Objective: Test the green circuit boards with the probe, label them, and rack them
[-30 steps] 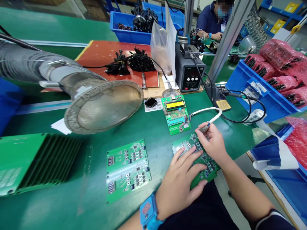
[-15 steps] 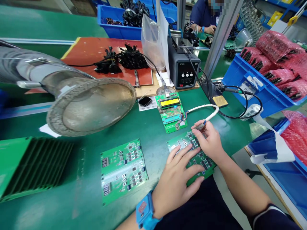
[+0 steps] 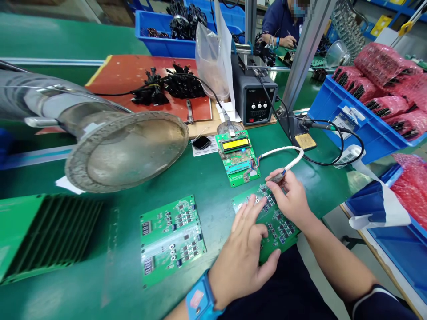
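My right hand [image 3: 291, 195] pinches a grey cable connector [image 3: 277, 177] at the end of a white sleeved cable [image 3: 283, 151]. It holds the connector at the upper edge of a green circuit board [image 3: 280, 229]; whether the contacts touch is hidden by my fingers. My left hand [image 3: 243, 253], with a blue wrist strap, rests over the same board's left part, some fingers stretched out and others bent, thumb near the lower edge. The cable runs to a programmer board [image 3: 237, 158] with a lit yellow display. Another green circuit board panel [image 3: 173, 240] lies to the left.
A metal fume duct hood [image 3: 130, 151] juts over the left side, above a green slotted rack [image 3: 50, 235]. A soldering station [image 3: 255, 95] and iron stand [image 3: 296, 131] are behind. Blue bins [image 3: 360, 115] with pink bubble-wrapped packs stand right. A co-worker [image 3: 283, 26] sits beyond.
My left hand's fingers have drawn back and bent, uncovering more of the board's middle. My right hand stays in place with the connector.
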### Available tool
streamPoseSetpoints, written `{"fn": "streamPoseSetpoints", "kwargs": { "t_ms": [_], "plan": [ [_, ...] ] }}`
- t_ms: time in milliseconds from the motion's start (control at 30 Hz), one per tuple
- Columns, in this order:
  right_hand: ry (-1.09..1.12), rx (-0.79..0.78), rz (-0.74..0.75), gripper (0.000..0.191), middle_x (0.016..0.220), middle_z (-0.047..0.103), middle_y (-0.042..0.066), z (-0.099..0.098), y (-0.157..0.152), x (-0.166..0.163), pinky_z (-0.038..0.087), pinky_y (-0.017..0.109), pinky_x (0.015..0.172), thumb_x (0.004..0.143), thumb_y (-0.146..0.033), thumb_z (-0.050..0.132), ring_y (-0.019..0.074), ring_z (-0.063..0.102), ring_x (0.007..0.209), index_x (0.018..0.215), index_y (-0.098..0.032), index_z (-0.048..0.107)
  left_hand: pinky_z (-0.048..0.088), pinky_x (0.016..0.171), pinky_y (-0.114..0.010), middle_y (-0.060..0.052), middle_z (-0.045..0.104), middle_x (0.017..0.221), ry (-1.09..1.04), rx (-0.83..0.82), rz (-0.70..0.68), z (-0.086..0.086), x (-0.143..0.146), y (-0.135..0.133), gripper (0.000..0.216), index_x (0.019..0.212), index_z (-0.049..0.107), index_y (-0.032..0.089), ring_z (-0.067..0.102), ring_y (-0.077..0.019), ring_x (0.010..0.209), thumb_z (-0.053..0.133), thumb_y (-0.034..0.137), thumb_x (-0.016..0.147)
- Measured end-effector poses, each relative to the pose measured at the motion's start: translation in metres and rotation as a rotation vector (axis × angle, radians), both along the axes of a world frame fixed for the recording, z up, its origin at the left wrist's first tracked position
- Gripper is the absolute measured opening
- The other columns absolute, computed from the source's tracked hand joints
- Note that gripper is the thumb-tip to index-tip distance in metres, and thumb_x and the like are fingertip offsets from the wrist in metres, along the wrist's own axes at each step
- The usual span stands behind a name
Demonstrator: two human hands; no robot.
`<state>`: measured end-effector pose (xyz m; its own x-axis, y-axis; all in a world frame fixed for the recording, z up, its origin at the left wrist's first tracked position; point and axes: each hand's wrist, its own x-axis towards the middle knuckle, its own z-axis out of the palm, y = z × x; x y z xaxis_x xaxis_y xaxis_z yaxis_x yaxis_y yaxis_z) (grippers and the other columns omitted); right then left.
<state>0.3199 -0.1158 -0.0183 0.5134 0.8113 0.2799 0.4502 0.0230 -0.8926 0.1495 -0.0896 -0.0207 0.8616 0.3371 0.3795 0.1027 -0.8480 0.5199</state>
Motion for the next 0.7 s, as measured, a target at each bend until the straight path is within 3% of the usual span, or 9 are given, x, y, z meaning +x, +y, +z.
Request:
{"fn": "streamPoseSetpoints", "kwargs": {
  "t_ms": [300,700],
  "plan": [
    [-0.002,-0.002,-0.002,0.008,0.085,0.067,0.003,-0.0014,-0.0007,-0.0002,0.051,0.029,0.074,0.085,-0.024,0.055,0.0167,0.064,0.083,0.092,-0.022,0.054,0.036,0.101,-0.065,-0.026,0.046,0.130,-0.019,0.052,-0.013,-0.0003,0.0021,0.0023,0.015,0.090,0.039,0.018,0.034,-0.0384,0.133,0.050,0.018,0.081],
    [-0.020,0.004,-0.004,0.007,0.086,0.067,0.003,-0.0025,-0.0011,0.0000,0.051,0.029,0.073,0.085,-0.024,0.055,0.0170,0.064,0.083,0.092,-0.022,0.054,0.036,0.101,-0.065,-0.024,0.048,0.129,-0.035,0.074,0.007,-0.0033,0.0029,0.0011,0.019,0.096,0.044,0.016,0.037,-0.0374,0.132,0.053,0.019,0.080]
  ]
}}
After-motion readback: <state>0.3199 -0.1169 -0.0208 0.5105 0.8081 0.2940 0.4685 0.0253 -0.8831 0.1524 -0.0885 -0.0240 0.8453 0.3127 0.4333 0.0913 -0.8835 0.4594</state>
